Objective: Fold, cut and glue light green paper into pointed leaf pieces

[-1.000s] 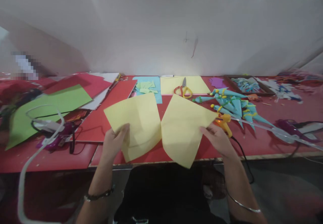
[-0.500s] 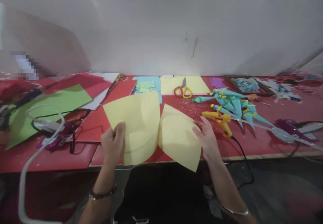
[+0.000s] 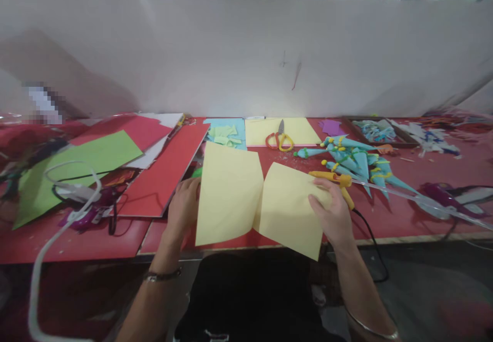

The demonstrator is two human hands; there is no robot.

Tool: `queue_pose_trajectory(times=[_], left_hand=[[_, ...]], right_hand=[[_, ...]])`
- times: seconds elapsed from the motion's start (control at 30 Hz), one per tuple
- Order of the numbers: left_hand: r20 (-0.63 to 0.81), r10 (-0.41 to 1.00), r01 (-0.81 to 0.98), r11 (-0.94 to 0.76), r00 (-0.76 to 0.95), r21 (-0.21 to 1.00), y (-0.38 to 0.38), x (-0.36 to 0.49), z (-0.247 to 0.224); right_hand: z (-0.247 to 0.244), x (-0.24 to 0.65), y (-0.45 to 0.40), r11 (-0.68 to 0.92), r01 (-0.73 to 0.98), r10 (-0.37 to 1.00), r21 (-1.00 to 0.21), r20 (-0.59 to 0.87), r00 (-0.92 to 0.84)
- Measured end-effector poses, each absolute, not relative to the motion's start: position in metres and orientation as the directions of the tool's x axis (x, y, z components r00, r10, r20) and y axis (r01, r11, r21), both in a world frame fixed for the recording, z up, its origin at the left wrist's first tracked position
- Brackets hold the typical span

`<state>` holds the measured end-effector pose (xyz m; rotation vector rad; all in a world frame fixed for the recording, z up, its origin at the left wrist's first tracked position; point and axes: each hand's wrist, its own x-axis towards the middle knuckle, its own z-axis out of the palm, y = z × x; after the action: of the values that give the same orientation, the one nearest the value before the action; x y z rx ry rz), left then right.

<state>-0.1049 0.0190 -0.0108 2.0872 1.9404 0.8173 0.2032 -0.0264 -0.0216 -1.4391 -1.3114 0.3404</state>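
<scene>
A pale yellow paper sheet point(image 3: 231, 198), creased down the middle, is spread like an open book above the red tabletop. My left hand point(image 3: 183, 206) is at its left edge, the fingers partly hidden behind the paper. On the right half, my right hand point(image 3: 334, 212) pinches the outer edge, thumb in front. Just beyond that hand lies a yellow hot glue gun point(image 3: 331, 177), partly covered by it, with a clear glue stick point(image 3: 385, 188) out of its back. Scissors point(image 3: 280, 137) with red and yellow handles lie on another yellow sheet point(image 3: 302, 126).
Several light-blue paper cones point(image 3: 358, 159) with yellow and green trim lie at the right, before a tray point(image 3: 408, 139) of scraps. Left are a red board point(image 3: 165, 172), a green sheet point(image 3: 82, 162) and a purple glue gun point(image 3: 82, 219) by a white looped tube point(image 3: 36, 280). A pale wall point(image 3: 231, 49) stands behind.
Both hands and the yellow sheet have shifted right. Its left half stands flatter, and my left thumb has gone from its front. The red board at left has turned, exposing its right edge.
</scene>
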Motion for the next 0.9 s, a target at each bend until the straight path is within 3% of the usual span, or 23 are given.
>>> queue_pose_trajectory(times=[0.1,0.3,0.53,0.77,0.9], left_hand=[[0.294,0.955,0.982,-0.020,-0.038,0.190,0.027,-0.105,-0.018],[0.294,0.947,0.988,0.147,-0.130,-0.036,0.033,-0.098,-0.033],[0.110,0.942,0.949,0.312,-0.316,0.047,0.044,-0.110,-0.031],[0.016,0.952,0.941,0.299,-0.305,0.157,0.053,-0.126,-0.026],[-0.019,0.943,0.930,0.331,-0.332,0.161,0.054,-0.126,-0.025]], right_hand=[[-0.019,0.208,-0.027,0.234,0.565,0.812,-0.791,0.479,0.334],[-0.021,0.210,-0.027,0.251,0.575,0.820,-0.778,0.487,0.301],[-0.024,0.210,-0.028,0.270,0.577,0.825,-0.771,0.494,0.274],[-0.023,0.205,-0.028,0.262,0.571,0.838,-0.778,0.477,0.266],[-0.021,0.203,-0.027,0.273,0.569,0.834,-0.776,0.485,0.262]])
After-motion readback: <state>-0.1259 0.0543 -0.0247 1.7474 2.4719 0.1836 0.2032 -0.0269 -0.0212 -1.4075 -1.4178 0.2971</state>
